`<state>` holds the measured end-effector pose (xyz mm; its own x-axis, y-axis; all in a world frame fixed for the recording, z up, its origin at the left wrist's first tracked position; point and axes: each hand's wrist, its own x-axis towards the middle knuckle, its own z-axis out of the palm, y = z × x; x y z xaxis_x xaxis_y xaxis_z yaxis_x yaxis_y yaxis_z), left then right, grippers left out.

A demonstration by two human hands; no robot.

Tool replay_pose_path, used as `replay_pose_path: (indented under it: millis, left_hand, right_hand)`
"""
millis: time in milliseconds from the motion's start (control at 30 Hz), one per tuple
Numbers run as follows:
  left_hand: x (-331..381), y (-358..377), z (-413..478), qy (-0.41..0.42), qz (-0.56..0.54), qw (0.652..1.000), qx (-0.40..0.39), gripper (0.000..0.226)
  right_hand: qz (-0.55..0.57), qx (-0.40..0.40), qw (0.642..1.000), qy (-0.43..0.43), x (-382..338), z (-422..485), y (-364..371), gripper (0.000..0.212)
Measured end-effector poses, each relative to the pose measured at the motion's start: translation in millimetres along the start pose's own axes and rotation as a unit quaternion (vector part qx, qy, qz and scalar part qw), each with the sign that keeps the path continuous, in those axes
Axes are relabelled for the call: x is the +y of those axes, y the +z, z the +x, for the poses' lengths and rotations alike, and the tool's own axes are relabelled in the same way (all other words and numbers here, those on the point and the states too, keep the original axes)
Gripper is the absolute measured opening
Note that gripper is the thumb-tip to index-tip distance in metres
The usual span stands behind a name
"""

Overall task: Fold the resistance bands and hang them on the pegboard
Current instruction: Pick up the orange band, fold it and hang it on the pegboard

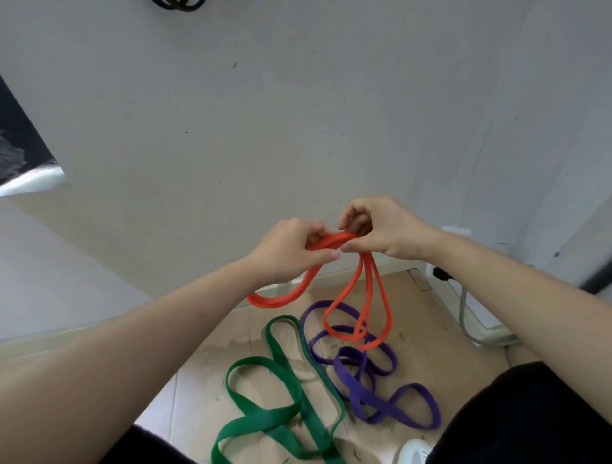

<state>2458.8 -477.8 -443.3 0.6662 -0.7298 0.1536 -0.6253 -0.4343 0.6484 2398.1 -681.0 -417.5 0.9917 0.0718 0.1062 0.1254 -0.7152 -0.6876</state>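
An orange resistance band (359, 299) is held up in front of a grey wall by both hands. My left hand (286, 251) pinches it on the left and my right hand (381, 228) pinches it on the right, thumbs almost touching. One loop sags to the left below my left hand and two longer loops dangle under my right hand. On the floor below lie a green band (275, 390) and a purple band (367, 374), both loose and tangled in curves. No pegboard is in view.
A grey wall (298, 116) fills the upper view, with black loops (178, 4) hanging at the very top edge. A grey cable and wall socket (463, 298) sit at the right by the skirting. A white shoe (414, 452) stands at the bottom right.
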Motion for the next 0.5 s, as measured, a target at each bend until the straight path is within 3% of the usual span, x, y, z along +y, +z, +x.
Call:
replay_pose_path:
  millis: [100, 233, 367, 500]
  left_hand:
    - [-0.5, -4.2, -0.5, 0.001, 0.002, 1.000, -0.001, 0.031]
    - [0.1, -7.5, 0.6, 0.002, -0.003, 1.000, 0.011, 0.018]
    - [6.9, -19.3, -0.8, 0.010, -0.074, 0.995, 0.063, 0.015]
    - [4.6, -32.4, -3.2, 0.002, -0.124, 0.987, 0.105, 0.013]
  right_hand:
    - [0.013, -0.006, 1.000, 0.002, -2.2, -1.1, 1.6, 0.032]
    - [0.057, -0.031, 0.998, 0.006, -0.6, -0.9, 6.5, 0.031]
    - [0.064, -0.079, 0.995, 0.018, 4.7, -1.4, 15.0, 0.018]
    - [0.082, -0.056, 0.994, 0.037, 9.9, 1.9, 15.0, 0.012]
